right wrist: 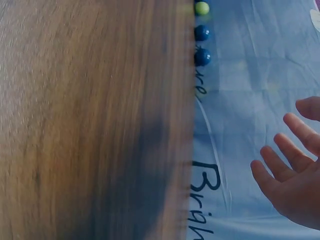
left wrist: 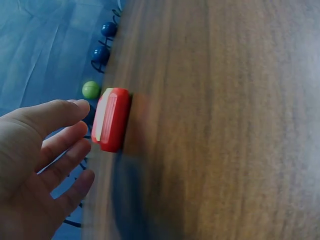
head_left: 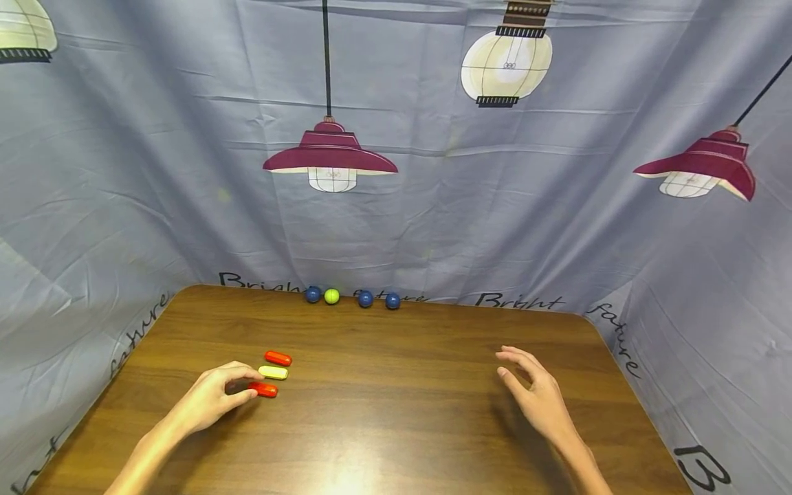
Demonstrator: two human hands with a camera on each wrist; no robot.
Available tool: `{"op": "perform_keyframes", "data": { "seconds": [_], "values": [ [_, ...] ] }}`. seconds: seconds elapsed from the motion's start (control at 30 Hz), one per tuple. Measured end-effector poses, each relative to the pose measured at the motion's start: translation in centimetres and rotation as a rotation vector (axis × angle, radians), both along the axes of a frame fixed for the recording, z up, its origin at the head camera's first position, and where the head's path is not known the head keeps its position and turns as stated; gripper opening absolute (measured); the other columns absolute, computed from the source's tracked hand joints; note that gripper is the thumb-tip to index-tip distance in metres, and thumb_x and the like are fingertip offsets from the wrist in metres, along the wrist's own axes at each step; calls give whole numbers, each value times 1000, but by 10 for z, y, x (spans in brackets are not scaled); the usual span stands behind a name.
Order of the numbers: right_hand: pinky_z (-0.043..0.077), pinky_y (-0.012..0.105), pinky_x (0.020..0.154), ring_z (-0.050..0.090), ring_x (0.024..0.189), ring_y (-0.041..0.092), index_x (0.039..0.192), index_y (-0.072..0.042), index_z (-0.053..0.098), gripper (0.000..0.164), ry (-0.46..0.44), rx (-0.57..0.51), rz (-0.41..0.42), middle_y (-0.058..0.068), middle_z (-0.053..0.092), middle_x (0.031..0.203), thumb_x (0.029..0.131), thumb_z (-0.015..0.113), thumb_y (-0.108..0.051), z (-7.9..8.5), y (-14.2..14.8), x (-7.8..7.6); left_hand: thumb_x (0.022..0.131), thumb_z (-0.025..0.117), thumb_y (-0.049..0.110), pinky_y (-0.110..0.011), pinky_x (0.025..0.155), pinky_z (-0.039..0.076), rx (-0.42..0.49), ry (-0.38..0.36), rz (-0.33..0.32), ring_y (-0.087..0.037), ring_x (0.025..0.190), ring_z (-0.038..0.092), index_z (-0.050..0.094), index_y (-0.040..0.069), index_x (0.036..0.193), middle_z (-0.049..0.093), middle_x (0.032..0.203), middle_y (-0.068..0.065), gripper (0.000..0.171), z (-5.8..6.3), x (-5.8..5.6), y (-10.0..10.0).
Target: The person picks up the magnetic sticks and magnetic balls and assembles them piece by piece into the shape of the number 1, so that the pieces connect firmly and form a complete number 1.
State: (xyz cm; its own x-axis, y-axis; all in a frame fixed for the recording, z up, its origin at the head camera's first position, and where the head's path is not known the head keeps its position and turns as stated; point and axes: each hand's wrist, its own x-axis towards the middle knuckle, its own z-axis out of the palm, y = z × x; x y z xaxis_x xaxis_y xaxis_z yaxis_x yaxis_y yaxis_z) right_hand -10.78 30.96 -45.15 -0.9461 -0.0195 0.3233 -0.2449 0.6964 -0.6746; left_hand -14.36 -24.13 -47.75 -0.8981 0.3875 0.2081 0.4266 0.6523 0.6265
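Left grip (head_left: 212, 397) — near red capsule (head_left: 267, 390)

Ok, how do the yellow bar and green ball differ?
The yellow bar is elongated; the green ball is round. The bar lies between two red bars; the ball sits between blue balls at the far edge of the table. Both are flanked by another colour.

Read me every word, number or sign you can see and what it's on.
"Bright": curtain behind the table; left copy partly covered.
"fature": curtain, left and right sides.
"ure": curtain by balls, rest partly hidden.
"B": curtain, lower right.
Cropped letters: curtain, lower left, unclear.
Capsules, balls: none readable.
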Motion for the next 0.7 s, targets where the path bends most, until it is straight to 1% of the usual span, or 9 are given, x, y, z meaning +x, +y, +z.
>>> {"op": "perform_keyframes", "data": {
  "seconds": [0.07, 0.2, 0.27, 0.33, 0.43, 0.57, 0.6, 0.67, 0.7],
  "values": [
    [46, 29, 98, 53, 123, 28, 124, -10, 65, 26, 0, 0, -1, 7, 55, 139, 101, 62, -21, -1, -2, -1, 83, 81, 9, -42, 84, 56, -11, 14, 8, -26, 102, 66, 74, 15, 105, 67, 107, 5, 24, -2, 1, 0],
    [47, 47, 97, 55, 120, 27, 123, -12, 66, 24, -13, -9, -9, 6, 55, 139, 101, 63, -21, -2, -5, -2, 80, 83, 9, -36, 81, 57, -29, 70, 17, -15, 100, 64, 75, 18, 102, 68, 105, 8, 25, -6, 1, 1],
    [47, 52, 97, 56, 119, 29, 122, -11, 67, 24, -20, -21, -4, 8, 56, 139, 100, 63, -21, -3, -7, -3, 79, 84, 8, -34, 78, 56, -31, 107, 19, -11, 98, 63, 75, 18, 101, 68, 103, 9, 26, -9, 1, 1],
    [45, 57, 98, 55, 121, 33, 122, -9, 66, 25, -36, -56, 12, 10, 55, 139, 101, 63, -20, -4, -9, -3, 78, 84, 8, -34, 78, 56, -34, 126, 20, -10, 98, 63, 75, 18, 101, 68, 103, 9, 26, -12, 0, 1],
    [45, 57, 100, 53, 123, 34, 123, -8, 66, 25, -54, -107, 32, 10, 55, 139, 101, 62, -20, -6, -12, -5, 77, 85, 8, -36, 80, 56, -31, 156, 17, -11, 98, 64, 75, 17, 102, 68, 103, 9, 27, -15, -1, 2],
    [48, 46, 101, 54, 124, 28, 120, -9, 67, 23, -56, -151, 41, 7, 57, 137, 100, 64, -19, -9, -18, -11, 75, 86, 6, -34, 80, 55, -14, 221, 2, -11, 95, 65, 76, 15, 100, 69, 100, 8, 28, -17, -3, 3],
    [48, 45, 100, 54, 123, 27, 120, -9, 68, 22, -52, -162, 45, 7, 57, 136, 99, 64, -17, -10, -20, -12, 74, 87, 5, -33, 79, 55, -7, 237, -6, -11, 94, 65, 76, 14, 99, 69, 99, 8, 29, -17, -4, 4],
    [49, 41, 100, 56, 122, 25, 117, -10, 69, 20, -47, -177, 40, 6, 59, 134, 98, 66, -16, -11, -22, -16, 74, 87, 5, -32, 78, 55, -2, 246, -13, -11, 93, 65, 76, 14, 98, 69, 98, 8, 28, -18, -5, 4],
    [49, 42, 100, 56, 121, 26, 117, -10, 69, 20, -48, -185, 43, 7, 59, 133, 98, 66, -15, -11, -23, -17, 74, 87, 6, -32, 77, 55, -3, 246, -16, -11, 92, 65, 76, 14, 98, 69, 97, 8, 28, -19, -6, 4]
  ]
}}
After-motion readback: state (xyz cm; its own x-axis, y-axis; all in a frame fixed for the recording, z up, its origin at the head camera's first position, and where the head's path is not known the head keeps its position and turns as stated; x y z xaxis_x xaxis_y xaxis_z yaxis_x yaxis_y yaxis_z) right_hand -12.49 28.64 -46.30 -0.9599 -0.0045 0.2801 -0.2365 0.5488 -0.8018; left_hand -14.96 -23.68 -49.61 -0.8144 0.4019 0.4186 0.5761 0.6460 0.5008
